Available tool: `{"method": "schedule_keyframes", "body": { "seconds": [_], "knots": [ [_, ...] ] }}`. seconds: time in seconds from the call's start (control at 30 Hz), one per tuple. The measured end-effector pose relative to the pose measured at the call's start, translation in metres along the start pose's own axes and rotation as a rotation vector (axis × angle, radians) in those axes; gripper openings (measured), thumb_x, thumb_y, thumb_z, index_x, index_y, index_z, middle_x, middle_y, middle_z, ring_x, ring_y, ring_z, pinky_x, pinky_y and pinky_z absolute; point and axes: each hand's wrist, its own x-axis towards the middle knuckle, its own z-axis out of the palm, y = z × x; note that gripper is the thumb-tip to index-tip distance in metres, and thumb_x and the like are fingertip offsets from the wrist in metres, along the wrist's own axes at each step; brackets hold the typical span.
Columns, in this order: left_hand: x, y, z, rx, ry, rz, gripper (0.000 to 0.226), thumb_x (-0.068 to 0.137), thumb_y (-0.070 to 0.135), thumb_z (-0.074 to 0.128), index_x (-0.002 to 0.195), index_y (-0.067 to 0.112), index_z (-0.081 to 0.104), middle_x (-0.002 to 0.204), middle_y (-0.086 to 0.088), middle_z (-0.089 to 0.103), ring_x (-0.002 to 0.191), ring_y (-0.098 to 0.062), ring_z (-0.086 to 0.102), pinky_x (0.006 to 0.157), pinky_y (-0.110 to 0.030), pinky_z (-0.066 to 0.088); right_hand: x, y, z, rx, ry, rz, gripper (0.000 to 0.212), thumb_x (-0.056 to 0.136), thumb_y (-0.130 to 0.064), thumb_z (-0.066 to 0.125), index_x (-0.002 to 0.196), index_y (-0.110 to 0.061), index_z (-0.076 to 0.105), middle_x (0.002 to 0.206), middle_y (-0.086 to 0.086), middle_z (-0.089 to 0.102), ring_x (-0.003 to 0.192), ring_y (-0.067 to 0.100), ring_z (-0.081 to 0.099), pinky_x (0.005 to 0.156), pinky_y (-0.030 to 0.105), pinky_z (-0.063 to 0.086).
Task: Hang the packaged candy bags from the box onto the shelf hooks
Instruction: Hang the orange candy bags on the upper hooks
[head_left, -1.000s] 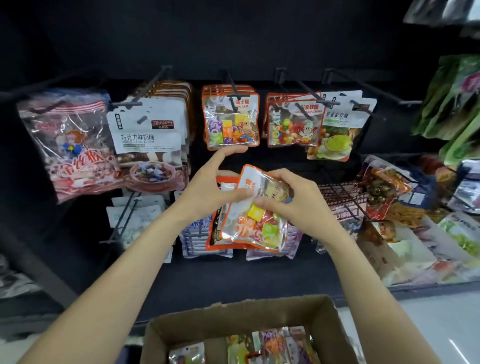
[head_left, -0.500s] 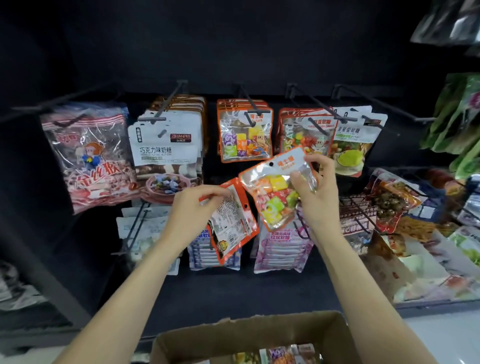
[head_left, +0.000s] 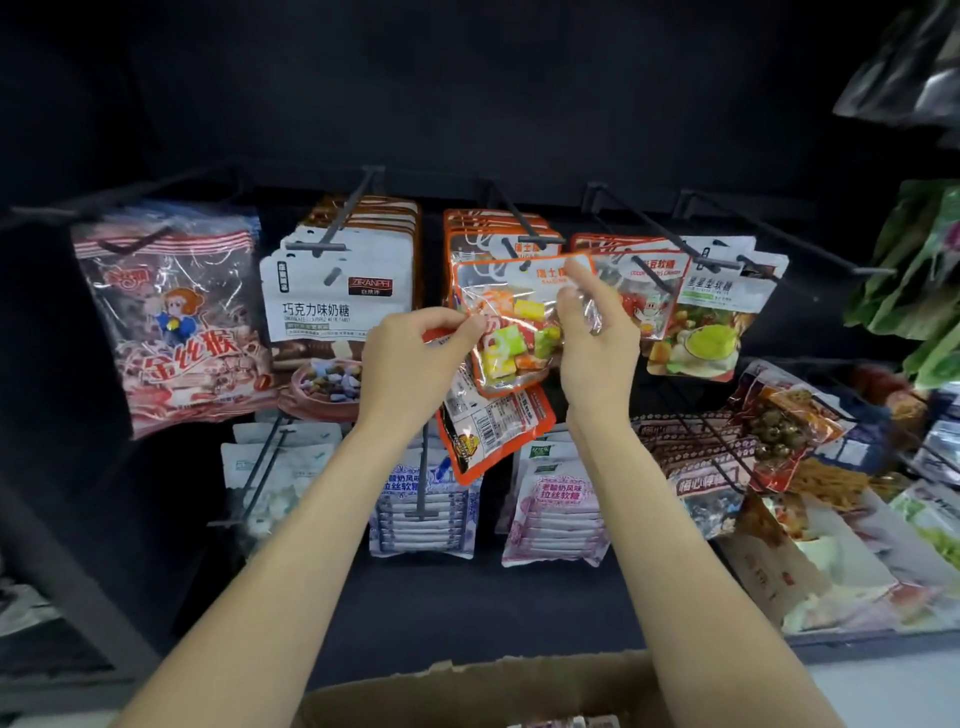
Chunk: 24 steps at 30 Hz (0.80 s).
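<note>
Holding a candy bag (head_left: 511, 332) at frame centre, right hand (head_left: 597, 343) pinching its right edge against the hook (head_left: 519, 223). Gripping a second bag (head_left: 488, 431) just below, left hand (head_left: 410, 364) with fingers curled round its top.

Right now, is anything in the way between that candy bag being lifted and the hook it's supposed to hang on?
Nothing visible blocks it. The right hand holds the candy bag up at the hook, which already carries matching orange bags behind, with its front tip apparently free. The left hand holds a second bag lower down, clear of the path.
</note>
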Motion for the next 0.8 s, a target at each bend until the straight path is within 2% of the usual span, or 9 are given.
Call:
{"method": "schedule_keyframes", "body": {
  "seconds": [0.1, 0.23, 0.33, 0.37, 0.5, 0.57, 0.67, 0.73, 0.8],
  "knots": [
    [0.002, -0.003, 0.0, 0.016, 0.013, -0.005, 0.02, 0.088, 0.038, 0.064, 0.089, 0.021, 0.075, 0.079, 0.021, 0.065, 0.078, 0.009, 0.058, 0.07, 0.0, 0.038, 0.0, 0.003, -0.004, -0.019, -0.061, 0.059, 0.027, 0.097, -0.021, 0.054, 0.122, -0.028, 0.062, 0.113, -0.026, 0.054, 0.105, -0.018, 0.046, 0.103, 0.022, 0.038],
    [0.008, -0.008, -0.005, 0.078, 0.039, -0.026, 0.024, 0.089, 0.037, 0.062, 0.096, 0.018, 0.076, 0.084, 0.013, 0.067, 0.073, 0.009, 0.056, 0.062, 0.003, 0.037, 0.011, 0.003, -0.004, -0.237, -0.143, -0.026, 0.04, 0.092, -0.033, 0.061, 0.131, -0.028, 0.056, 0.123, -0.016, 0.058, 0.117, 0.002, 0.052, 0.095, 0.018, 0.039],
    [0.004, -0.02, -0.015, 0.104, -0.024, -0.092, 0.013, 0.086, 0.031, 0.067, 0.095, 0.025, 0.075, 0.092, 0.015, 0.068, 0.083, 0.006, 0.059, 0.067, 0.0, 0.036, 0.032, 0.009, 0.005, -0.518, -0.15, -0.165, 0.042, 0.092, -0.033, 0.06, 0.132, -0.025, 0.049, 0.101, -0.001, 0.065, 0.073, 0.015, 0.056, 0.066, 0.028, 0.042],
    [0.0, -0.024, -0.019, 0.116, -0.044, -0.107, 0.011, 0.084, 0.028, 0.07, 0.094, 0.028, 0.074, 0.097, 0.016, 0.067, 0.088, 0.007, 0.057, 0.07, -0.001, 0.035, 0.039, 0.013, 0.011, -0.6, -0.146, -0.191, 0.043, 0.093, -0.032, 0.059, 0.133, -0.023, 0.045, 0.101, 0.004, 0.063, 0.073, 0.017, 0.053, 0.064, 0.031, 0.04],
    [-0.019, -0.03, -0.033, 0.009, -0.115, -0.135, 0.034, 0.077, 0.013, 0.076, 0.091, 0.042, 0.066, 0.105, 0.023, 0.062, 0.106, 0.003, 0.052, 0.095, -0.02, 0.033, 0.051, 0.025, 0.034, -0.877, -0.099, -0.204, 0.048, 0.093, -0.029, 0.053, 0.136, -0.013, 0.037, 0.118, 0.016, 0.05, 0.105, 0.032, 0.051, 0.074, 0.035, 0.038],
    [-0.026, -0.026, -0.034, -0.047, -0.077, -0.108, 0.047, 0.077, 0.011, 0.076, 0.103, 0.048, 0.061, 0.107, 0.028, 0.059, 0.102, 0.011, 0.052, 0.095, -0.025, 0.038, 0.043, 0.023, 0.031, -0.981, -0.064, -0.249, 0.052, 0.092, -0.029, 0.055, 0.138, -0.012, 0.038, 0.135, 0.02, 0.04, 0.121, 0.036, 0.041, 0.087, 0.039, 0.04],
    [-0.035, -0.021, -0.026, -0.047, 0.058, -0.126, 0.068, 0.078, 0.012, 0.076, 0.127, 0.046, 0.045, 0.117, 0.027, 0.047, 0.1, 0.011, 0.045, 0.089, -0.017, 0.035, 0.008, 0.01, 0.006, -0.844, -0.093, -0.174, 0.048, 0.093, -0.039, 0.055, 0.135, -0.019, 0.044, 0.146, 0.013, 0.031, 0.13, 0.031, 0.033, 0.103, 0.042, 0.036],
    [-0.042, -0.017, -0.011, -0.026, 0.151, -0.068, 0.057, 0.076, 0.013, 0.078, 0.117, 0.042, 0.05, 0.102, 0.03, 0.052, 0.086, 0.014, 0.051, 0.077, -0.009, 0.04, -0.023, -0.002, -0.014, -0.54, -0.255, 0.076, 0.044, 0.094, -0.049, 0.048, 0.13, -0.023, 0.049, 0.132, 0.003, 0.049, 0.119, 0.022, 0.05, 0.098, 0.041, 0.043],
    [-0.052, -0.015, 0.009, 0.06, 0.209, 0.102, 0.034, 0.077, 0.015, 0.077, 0.1, 0.032, 0.058, 0.086, 0.028, 0.059, 0.082, 0.006, 0.061, 0.074, -0.017, 0.048, -0.047, -0.01, -0.025, -0.227, -0.43, 0.344, 0.053, 0.089, -0.062, 0.044, 0.126, -0.026, 0.054, 0.116, -0.005, 0.063, 0.104, 0.014, 0.063, 0.098, 0.039, 0.046]
  ]
}}
